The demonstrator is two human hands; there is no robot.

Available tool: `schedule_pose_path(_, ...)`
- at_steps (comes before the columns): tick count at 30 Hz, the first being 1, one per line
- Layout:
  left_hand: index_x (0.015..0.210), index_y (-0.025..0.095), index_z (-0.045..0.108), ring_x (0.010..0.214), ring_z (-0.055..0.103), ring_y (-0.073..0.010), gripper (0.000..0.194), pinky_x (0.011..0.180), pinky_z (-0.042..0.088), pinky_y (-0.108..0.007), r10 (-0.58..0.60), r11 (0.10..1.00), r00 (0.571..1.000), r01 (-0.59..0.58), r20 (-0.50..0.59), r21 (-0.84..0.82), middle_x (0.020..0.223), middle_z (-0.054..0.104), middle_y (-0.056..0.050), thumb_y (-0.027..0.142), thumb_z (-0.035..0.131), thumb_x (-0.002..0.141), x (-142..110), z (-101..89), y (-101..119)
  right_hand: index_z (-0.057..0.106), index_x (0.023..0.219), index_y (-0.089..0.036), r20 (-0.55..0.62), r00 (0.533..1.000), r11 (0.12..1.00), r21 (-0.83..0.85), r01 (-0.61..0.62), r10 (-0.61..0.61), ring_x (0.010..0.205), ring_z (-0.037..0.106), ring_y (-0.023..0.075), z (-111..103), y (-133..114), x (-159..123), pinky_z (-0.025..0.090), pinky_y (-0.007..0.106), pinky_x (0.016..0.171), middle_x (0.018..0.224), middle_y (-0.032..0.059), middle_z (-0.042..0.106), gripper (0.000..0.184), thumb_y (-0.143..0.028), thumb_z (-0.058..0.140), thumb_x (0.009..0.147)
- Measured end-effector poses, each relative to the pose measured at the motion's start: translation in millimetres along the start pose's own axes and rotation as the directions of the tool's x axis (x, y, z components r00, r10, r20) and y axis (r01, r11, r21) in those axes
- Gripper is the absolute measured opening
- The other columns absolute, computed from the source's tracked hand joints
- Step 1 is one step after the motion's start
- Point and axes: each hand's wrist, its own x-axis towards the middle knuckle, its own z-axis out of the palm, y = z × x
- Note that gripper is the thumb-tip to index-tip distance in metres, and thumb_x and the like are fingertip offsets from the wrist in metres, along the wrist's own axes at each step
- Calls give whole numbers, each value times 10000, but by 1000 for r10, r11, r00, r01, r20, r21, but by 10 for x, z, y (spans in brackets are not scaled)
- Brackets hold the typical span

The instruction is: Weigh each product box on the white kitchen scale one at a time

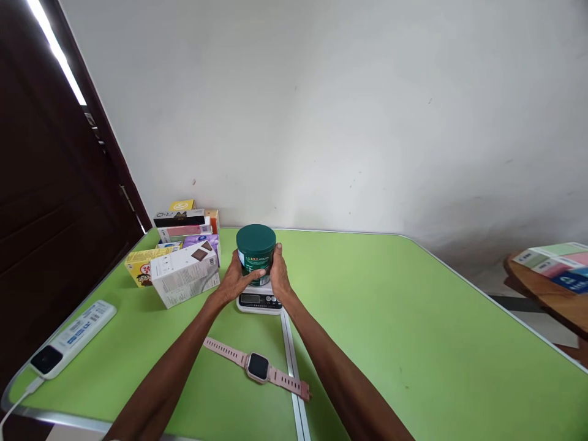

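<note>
A dark green round jar (255,252) with a green lid stands on a small white digital scale (260,301) near the middle of the green table (390,318). My left hand (237,280) wraps the jar's left side, thumb across its front. My right hand (278,274) grips its right side. Both hands are closed on the jar. The scale's display faces me below the hands.
A pink smartwatch (258,367) lies flat in front of the scale. Several product boxes (184,254) are stacked at the back left. A white power strip (68,339) sits at the left edge. A brown table (551,275) with boxes stands to the right.
</note>
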Motion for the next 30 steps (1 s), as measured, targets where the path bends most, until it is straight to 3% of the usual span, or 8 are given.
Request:
schedule_pose_path(6, 1523, 146, 388, 1414, 576, -405, 1019, 1220, 451, -598, 12, 1000, 1000, -12, 2, -12, 1515, 586, -228, 729, 811, 802, 71, 0, -30, 782, 1294, -210, 13, 1000, 1000, -24, 19, -19, 1362, 656, 324, -6, 10, 36, 433, 474, 1246, 1400, 110, 769, 1040, -1043, 366, 831)
schedule_pose_path(9, 1583, 138, 354, 1534, 476, -431, 1107, 1282, 386, -597, 20, 1000, 1000, -20, -11, -13, 1646, 474, -263, 768, 802, 791, 55, -19, -42, 783, 1299, -203, 40, 999, 1000, -1, 14, -14, 1363, 661, 330, -100, 18, 65, 446, 496, 1230, 1363, 125, 786, 1044, -1042, 380, 827)
schedule_pose_path(12, 1692, 175, 221, 1680, 253, -423, 1171, 1349, 269, -589, -85, 995, 996, 85, -11, -43, 1812, 218, -256, 830, 701, 849, -77, -83, -126, 747, 1369, -166, -104, 994, 999, -9, 34, -35, 1428, 624, 347, -378, 96, 38, 406, 540, 1259, 1437, 180, 737, 1098, -1045, 380, 821)
schedule_pose_path(14, 1733, 204, 154, 1709, 187, -403, 1131, 1360, 237, -595, -189, 979, 982, 190, 9, -70, 1843, 144, -229, 870, 560, 914, -214, -136, -230, 752, 1352, -152, -211, 977, 998, -60, 8, -21, 1443, 615, 371, -640, 192, -32, 391, 577, 1268, 1455, 210, 717, 1107, -1048, 390, 812)
schedule_pose_path(17, 1739, 221, 212, 1693, 258, -388, 1049, 1358, 257, -598, -269, 960, 963, 269, 11, -83, 1818, 272, -203, 897, 395, 958, -407, -191, -399, 796, 1248, -169, -270, 963, 990, -137, -38, -1, 1385, 661, 393, -990, 349, -185, 428, 600, 1245, 1395, 204, 748, 1031, -1029, 411, 830)
schedule_pose_path(20, 1708, 221, 328, 1661, 350, -371, 989, 1360, 280, -578, -234, 971, 972, 232, -21, -66, 1762, 410, -187, 882, 383, 973, -516, -201, -488, 809, 1201, -165, -300, 954, 984, -176, -34, -21, 1297, 715, 385, -1150, 444, -299, 462, 589, 1224, 1348, 190, 770, 1011, -1024, 421, 835)
schedule_pose_path(30, 1636, 214, 466, 1601, 462, -361, 954, 1357, 291, -572, -189, 982, 980, 189, -67, -9, 1699, 514, -175, 891, 382, 969, -567, -178, -459, 819, 1135, -143, -314, 948, 991, -132, 4, -46, 1203, 741, 342, -1129, 432, -338, 493, 557, 1192, 1240, 187, 804, 989, -1005, 417, 864)
